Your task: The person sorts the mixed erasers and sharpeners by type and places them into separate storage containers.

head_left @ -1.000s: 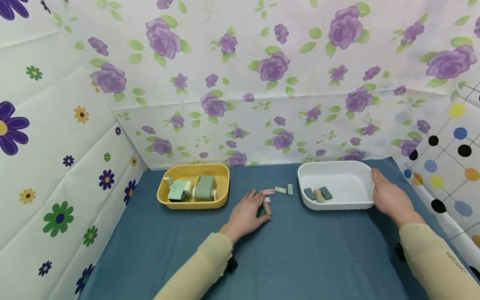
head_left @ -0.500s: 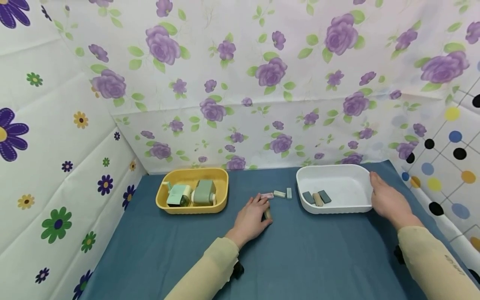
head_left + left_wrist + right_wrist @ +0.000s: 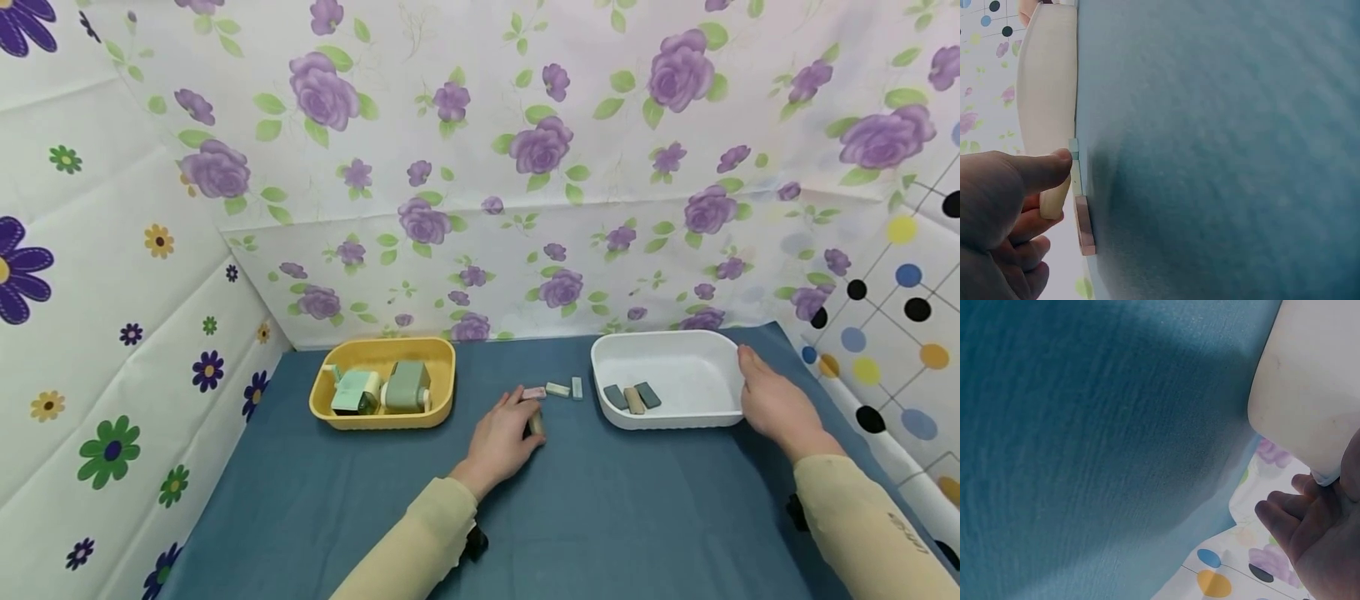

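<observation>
In the head view my left hand (image 3: 499, 440) is at the middle of the table, its thumb and fingers pinching a small beige eraser (image 3: 536, 423). The left wrist view shows that eraser (image 3: 1054, 200) between thumb and fingertips, tilted and a little above the cloth. Just beyond lie a pink eraser (image 3: 534, 393), a cream one (image 3: 557, 389) and a pale green one (image 3: 577, 388). My right hand (image 3: 780, 403) grips the right end of a white bin (image 3: 697, 419) by its rim. Inside the bin lie two grey-blue erasers (image 3: 648, 395) and a tan one (image 3: 634, 401).
A yellow bin (image 3: 446, 392) stands at the back left. It holds a mint crank pencil sharpener (image 3: 354, 390) and a grey-green one (image 3: 407, 386). Blue cloth (image 3: 600, 517) covers the table, and patterned sheets (image 3: 480, 233) hang at the back and sides.
My left hand has moved slightly right and closed its fingers on the beige eraser. My right hand keeps its grip on the white bin.
</observation>
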The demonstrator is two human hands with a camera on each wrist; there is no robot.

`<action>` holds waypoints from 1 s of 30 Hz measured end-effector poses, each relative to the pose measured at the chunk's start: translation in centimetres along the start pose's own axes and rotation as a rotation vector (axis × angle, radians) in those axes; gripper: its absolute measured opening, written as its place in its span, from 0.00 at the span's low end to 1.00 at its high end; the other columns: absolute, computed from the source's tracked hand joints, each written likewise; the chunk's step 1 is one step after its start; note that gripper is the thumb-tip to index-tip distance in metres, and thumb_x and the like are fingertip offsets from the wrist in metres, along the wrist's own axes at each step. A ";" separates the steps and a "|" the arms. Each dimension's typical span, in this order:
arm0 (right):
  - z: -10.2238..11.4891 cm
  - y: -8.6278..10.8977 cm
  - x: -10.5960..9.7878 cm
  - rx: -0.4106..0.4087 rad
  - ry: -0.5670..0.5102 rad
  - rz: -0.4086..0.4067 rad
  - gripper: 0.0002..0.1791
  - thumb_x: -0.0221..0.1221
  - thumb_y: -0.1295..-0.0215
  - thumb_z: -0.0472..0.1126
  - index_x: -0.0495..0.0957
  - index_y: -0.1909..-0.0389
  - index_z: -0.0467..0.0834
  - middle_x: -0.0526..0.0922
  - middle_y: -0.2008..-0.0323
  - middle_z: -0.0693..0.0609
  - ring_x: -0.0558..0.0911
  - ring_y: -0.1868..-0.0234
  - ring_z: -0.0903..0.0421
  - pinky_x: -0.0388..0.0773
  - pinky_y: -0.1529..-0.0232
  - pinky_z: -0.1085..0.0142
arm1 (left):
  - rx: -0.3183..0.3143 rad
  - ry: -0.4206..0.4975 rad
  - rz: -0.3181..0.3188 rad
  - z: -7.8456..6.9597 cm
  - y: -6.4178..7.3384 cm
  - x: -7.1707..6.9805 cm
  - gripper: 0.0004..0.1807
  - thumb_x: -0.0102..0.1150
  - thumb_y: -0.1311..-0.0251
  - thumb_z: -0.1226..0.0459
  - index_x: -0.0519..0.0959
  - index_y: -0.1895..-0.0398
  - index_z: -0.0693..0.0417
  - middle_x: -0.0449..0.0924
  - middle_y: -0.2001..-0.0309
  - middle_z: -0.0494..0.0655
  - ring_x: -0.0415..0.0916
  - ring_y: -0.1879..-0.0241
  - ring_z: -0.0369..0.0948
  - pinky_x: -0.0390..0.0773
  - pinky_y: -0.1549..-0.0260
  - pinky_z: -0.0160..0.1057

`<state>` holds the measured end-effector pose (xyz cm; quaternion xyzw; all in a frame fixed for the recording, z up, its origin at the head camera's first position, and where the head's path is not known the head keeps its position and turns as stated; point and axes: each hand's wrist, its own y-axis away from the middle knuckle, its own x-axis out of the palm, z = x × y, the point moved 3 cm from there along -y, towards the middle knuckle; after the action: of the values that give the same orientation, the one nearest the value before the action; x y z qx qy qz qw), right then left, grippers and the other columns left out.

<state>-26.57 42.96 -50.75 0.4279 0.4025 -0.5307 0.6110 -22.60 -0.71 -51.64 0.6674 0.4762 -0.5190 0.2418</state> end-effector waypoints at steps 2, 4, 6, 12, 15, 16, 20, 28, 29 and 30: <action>0.0 0.0 0.1 0.000 -0.008 0.003 0.33 0.29 0.14 0.39 0.36 0.17 0.28 0.42 0.18 0.26 0.50 0.20 0.23 0.49 0.25 0.28 | -0.006 0.015 -0.013 -0.1 0.0 -0.2 0.28 0.76 0.33 0.55 0.83 0.32 0.50 0.80 0.30 0.50 0.66 0.23 0.51 0.71 0.26 0.52; 0.0 0.0 0.2 -0.003 -0.012 0.004 0.33 0.29 0.14 0.39 0.36 0.17 0.28 0.41 0.18 0.26 0.50 0.20 0.23 0.49 0.25 0.28 | -0.013 0.026 -0.022 -0.1 0.0 -0.3 0.29 0.75 0.33 0.55 0.82 0.30 0.50 0.78 0.29 0.52 0.67 0.23 0.53 0.73 0.28 0.54; 0.0 0.0 0.3 -0.005 -0.014 0.002 0.33 0.29 0.14 0.39 0.36 0.17 0.28 0.41 0.18 0.26 0.50 0.20 0.24 0.49 0.25 0.28 | -0.022 0.033 -0.025 -0.2 0.0 -0.3 0.30 0.75 0.32 0.54 0.81 0.29 0.49 0.76 0.27 0.54 0.68 0.24 0.54 0.74 0.29 0.55; 0.2 0.1 0.3 -0.009 -0.006 -0.007 0.34 0.30 0.15 0.38 0.36 0.17 0.28 0.42 0.18 0.25 0.51 0.21 0.23 0.50 0.24 0.29 | -0.029 0.055 -0.052 -0.4 -0.1 -0.4 0.31 0.75 0.33 0.54 0.80 0.28 0.49 0.75 0.26 0.56 0.70 0.26 0.58 0.77 0.32 0.57; 0.2 0.1 0.2 -0.006 -0.011 -0.004 0.34 0.30 0.15 0.38 0.36 0.17 0.28 0.42 0.18 0.25 0.50 0.20 0.23 0.49 0.24 0.29 | -0.024 0.070 -0.075 -0.5 -0.2 -0.4 0.31 0.76 0.33 0.55 0.81 0.29 0.50 0.75 0.27 0.58 0.72 0.27 0.59 0.77 0.33 0.58; 0.2 0.1 0.1 -0.005 -0.011 -0.003 0.34 0.31 0.15 0.38 0.36 0.17 0.28 0.42 0.18 0.25 0.50 0.20 0.23 0.49 0.24 0.28 | -0.023 0.075 -0.081 -0.5 -0.3 -0.4 0.31 0.76 0.34 0.55 0.81 0.29 0.50 0.75 0.27 0.58 0.72 0.27 0.59 0.78 0.33 0.59; 0.2 0.2 0.0 0.001 -0.015 0.004 0.34 0.31 0.15 0.39 0.35 0.17 0.28 0.41 0.18 0.26 0.50 0.20 0.23 0.49 0.25 0.28 | -0.026 0.089 -0.096 -0.6 -0.4 -0.6 0.31 0.77 0.34 0.55 0.81 0.30 0.50 0.75 0.27 0.58 0.72 0.28 0.60 0.78 0.34 0.60; 0.3 0.2 0.0 0.001 -0.018 0.004 0.34 0.29 0.14 0.39 0.35 0.17 0.28 0.41 0.18 0.25 0.50 0.21 0.23 0.49 0.25 0.28 | -0.035 0.083 -0.110 -0.9 -0.5 -0.8 0.30 0.77 0.35 0.54 0.82 0.31 0.49 0.76 0.28 0.58 0.73 0.28 0.59 0.78 0.34 0.59; 0.3 0.2 0.0 0.002 -0.018 0.006 0.34 0.30 0.14 0.39 0.35 0.17 0.28 0.41 0.18 0.25 0.49 0.21 0.23 0.49 0.25 0.28 | -0.033 0.088 -0.112 -0.9 -0.6 -0.9 0.30 0.77 0.34 0.54 0.82 0.31 0.49 0.76 0.28 0.59 0.73 0.28 0.59 0.78 0.33 0.59; 0.3 0.2 0.0 0.002 -0.018 0.005 0.34 0.29 0.14 0.39 0.35 0.17 0.28 0.41 0.18 0.25 0.49 0.21 0.23 0.49 0.25 0.28 | -0.032 0.091 -0.114 -0.9 -0.6 -0.9 0.30 0.77 0.34 0.54 0.82 0.31 0.48 0.76 0.28 0.59 0.73 0.28 0.59 0.78 0.33 0.59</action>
<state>-26.35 42.70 -50.61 0.4248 0.3952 -0.5332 0.6156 -22.70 -0.02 -50.42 0.6581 0.5321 -0.4935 0.2006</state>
